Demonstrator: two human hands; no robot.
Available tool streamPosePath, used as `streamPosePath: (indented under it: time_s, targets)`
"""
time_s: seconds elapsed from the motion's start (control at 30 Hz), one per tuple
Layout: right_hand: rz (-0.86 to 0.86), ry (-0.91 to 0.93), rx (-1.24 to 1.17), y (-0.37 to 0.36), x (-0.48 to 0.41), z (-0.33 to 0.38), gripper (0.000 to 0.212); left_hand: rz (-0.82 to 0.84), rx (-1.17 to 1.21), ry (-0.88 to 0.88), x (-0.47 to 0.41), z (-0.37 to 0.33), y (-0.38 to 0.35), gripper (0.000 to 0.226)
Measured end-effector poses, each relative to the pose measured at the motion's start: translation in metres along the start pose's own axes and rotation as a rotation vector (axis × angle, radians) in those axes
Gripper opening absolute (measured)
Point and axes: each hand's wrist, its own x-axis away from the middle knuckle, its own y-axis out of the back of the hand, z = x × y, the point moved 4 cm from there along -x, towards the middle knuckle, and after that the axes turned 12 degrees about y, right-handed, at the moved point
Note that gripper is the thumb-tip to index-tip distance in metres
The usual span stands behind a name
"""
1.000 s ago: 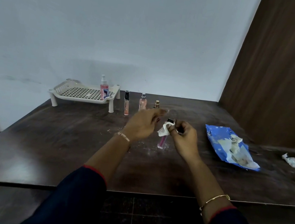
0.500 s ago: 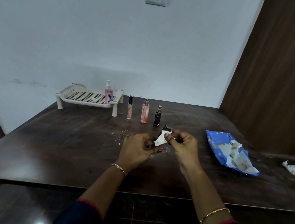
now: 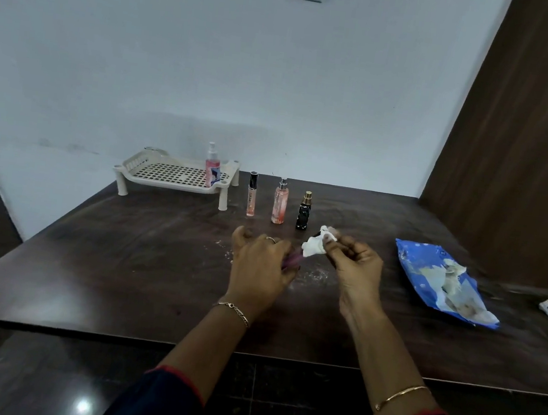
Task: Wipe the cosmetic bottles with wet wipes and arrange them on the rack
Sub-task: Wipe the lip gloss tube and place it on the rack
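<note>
A white rack (image 3: 173,174) sits at ten o'clock on the tabletop (image 3: 119,274), and one pink spray bottle (image 3: 211,168) stands on it. Three small bottles (image 3: 280,201) stand in a row just at its three o'clock. The left hand (image 3: 259,260) has its grip curled round a blurry pink tube (image 3: 293,261). The right hand (image 3: 354,269) has its grip pinched on a white wipe (image 3: 316,247) at the tube's top. A blue wipe pack (image 3: 430,271) lies at three o'clock.

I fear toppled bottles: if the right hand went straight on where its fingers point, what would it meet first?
Probably the small black gold-capped bottle, just beyond the wet wipe in the right hand; depth is uncertain.
</note>
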Motion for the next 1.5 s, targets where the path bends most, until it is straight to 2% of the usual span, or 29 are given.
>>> streamPosePath:
  time_s: [0.13,0.23,0.33,0.4,0.43,0.53,0.6,0.73,0.9,0.97,1.03,1.13,1.2,1.27,1.33,1.4,1.5]
  targets:
    - [-0.002,0.167,0.294,-0.002,-0.005,0.002,0.009,0.006,-0.017,0.002,-0.001,0.000,0.001,0.017]
    - [0.076,0.297,0.571,-0.006,-0.008,0.005,0.006,0.005,-0.053,0.008,-0.003,0.004,-0.001,0.015]
    - [0.121,0.353,0.701,-0.006,-0.013,0.008,0.006,-0.011,-0.091,-0.015,-0.002,0.008,0.001,0.014]
    - [0.122,0.267,0.634,-0.006,-0.017,0.008,0.008,-0.019,-0.097,-0.039,-0.001,0.011,0.003,0.014]
    - [0.107,0.185,0.526,-0.007,-0.018,0.006,0.008,-0.013,-0.093,-0.042,0.000,0.013,0.003,0.014]
    - [0.013,-0.152,0.162,-0.008,-0.015,-0.003,0.010,-0.003,-0.071,-0.027,0.003,0.017,0.006,0.016]
    - [-0.041,-0.327,0.033,-0.009,-0.012,-0.009,0.017,-0.002,-0.058,-0.014,0.004,0.020,0.008,0.017]
    - [-0.127,-0.403,0.026,-0.011,-0.005,-0.012,0.031,-0.002,0.007,0.017,0.008,0.025,0.009,0.020]
    - [-0.210,-0.470,-0.189,-0.012,-0.004,-0.008,0.020,-0.025,0.044,0.062,0.012,0.027,0.012,0.021]
    - [-0.151,-0.445,-0.194,-0.012,-0.006,-0.005,0.011,-0.020,0.051,0.073,0.011,0.029,0.013,0.021]
    - [0.014,-0.369,-0.110,-0.018,-0.004,-0.002,0.006,-0.018,0.070,0.082,0.010,0.028,0.014,0.020]
    - [0.211,-0.101,0.202,-0.026,-0.004,0.002,0.016,-0.028,0.085,0.103,0.008,0.027,0.017,0.020]
    - [0.250,0.087,0.363,-0.032,-0.006,0.009,0.015,-0.048,0.091,0.118,0.007,0.026,0.019,0.020]
    - [0.283,0.178,0.449,-0.040,-0.010,0.014,0.006,-0.071,0.103,0.132,0.005,0.028,0.020,0.020]
    - [0.286,0.231,0.529,-0.048,-0.014,0.015,0.014,-0.088,0.112,0.144,0.002,0.031,0.021,0.022]
    - [0.260,0.249,0.559,-0.057,-0.017,0.014,0.021,-0.076,0.122,0.164,-0.002,0.038,0.021,0.023]
    - [0.220,0.170,0.434,-0.071,-0.020,0.008,0.027,-0.044,0.167,0.221,-0.011,0.050,0.025,0.026]
